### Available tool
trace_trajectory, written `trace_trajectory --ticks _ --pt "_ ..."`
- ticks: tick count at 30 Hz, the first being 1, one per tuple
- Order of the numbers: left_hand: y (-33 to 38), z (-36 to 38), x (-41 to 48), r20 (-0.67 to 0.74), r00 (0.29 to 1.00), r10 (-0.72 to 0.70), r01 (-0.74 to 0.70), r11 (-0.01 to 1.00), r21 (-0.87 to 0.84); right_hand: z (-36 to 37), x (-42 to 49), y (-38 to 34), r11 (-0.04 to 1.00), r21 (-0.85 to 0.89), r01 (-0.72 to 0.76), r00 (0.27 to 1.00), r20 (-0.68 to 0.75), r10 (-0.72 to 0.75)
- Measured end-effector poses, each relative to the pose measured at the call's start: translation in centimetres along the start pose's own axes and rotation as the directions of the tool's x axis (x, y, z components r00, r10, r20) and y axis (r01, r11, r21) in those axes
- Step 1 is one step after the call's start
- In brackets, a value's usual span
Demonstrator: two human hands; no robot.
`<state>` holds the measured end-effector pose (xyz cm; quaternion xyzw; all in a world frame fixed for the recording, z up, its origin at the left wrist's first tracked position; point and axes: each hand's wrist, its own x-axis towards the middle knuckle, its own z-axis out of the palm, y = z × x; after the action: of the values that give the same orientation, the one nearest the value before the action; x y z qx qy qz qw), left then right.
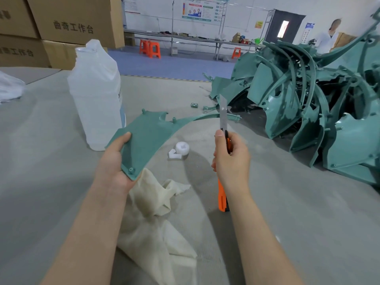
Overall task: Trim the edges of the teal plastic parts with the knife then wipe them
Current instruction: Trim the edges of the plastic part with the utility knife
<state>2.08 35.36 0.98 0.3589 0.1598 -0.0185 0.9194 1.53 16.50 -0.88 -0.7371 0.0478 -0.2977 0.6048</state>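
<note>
Hands hold two things up above the grey worktop (pixel 51 161). The left hand (pixel 115 161) has its fingers (pixel 123 139) curled round the wide end of a teal plastic part (pixel 148 136), with the thumb on top. It holds the part off the worktop, nearly flat, and the long thin tip points away to the right. The right hand (pixel 232 159) has its fingers (pixel 219 140) wrapped tight round an orange utility knife (pixel 223 115). The blade is pushed out long and points up, right by the thin tip of the part. I cannot tell if the blade touches it. A cream cloth (pixel 156 202) lies crumpled on the worktop under the left wrist. A small white roll (pixel 182 148) lies on the worktop between the two hands, a bit farther back. A tall see-through plastic bottle (pixel 96 95) stands just behind the held part, on the left. On the right sits a big pile of teal plastic parts (pixel 308 99), well apart from the held one. Brown cardboard boxes (pixel 72 19) are stacked at the back left, and orange stools (pixel 153 49) stand on the blue floor far behind.
</note>
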Motion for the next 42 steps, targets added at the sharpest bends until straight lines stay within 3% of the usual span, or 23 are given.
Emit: trace_trajectory --ticks 17,42 --pt "-0.2 0.0 0.3 -0.011 0.999 -0.041 0.040 0.997 -0.072 1.7 -2.0 -0.8 0.987 -0.066 0.145 0.977 0.170 -0.132" --pt "-0.4 0.8 -0.3 -0.040 0.995 -0.089 0.081 0.980 -0.183 2.5 -2.9 -0.6 0.958 -0.062 0.278 0.934 0.248 -0.255"
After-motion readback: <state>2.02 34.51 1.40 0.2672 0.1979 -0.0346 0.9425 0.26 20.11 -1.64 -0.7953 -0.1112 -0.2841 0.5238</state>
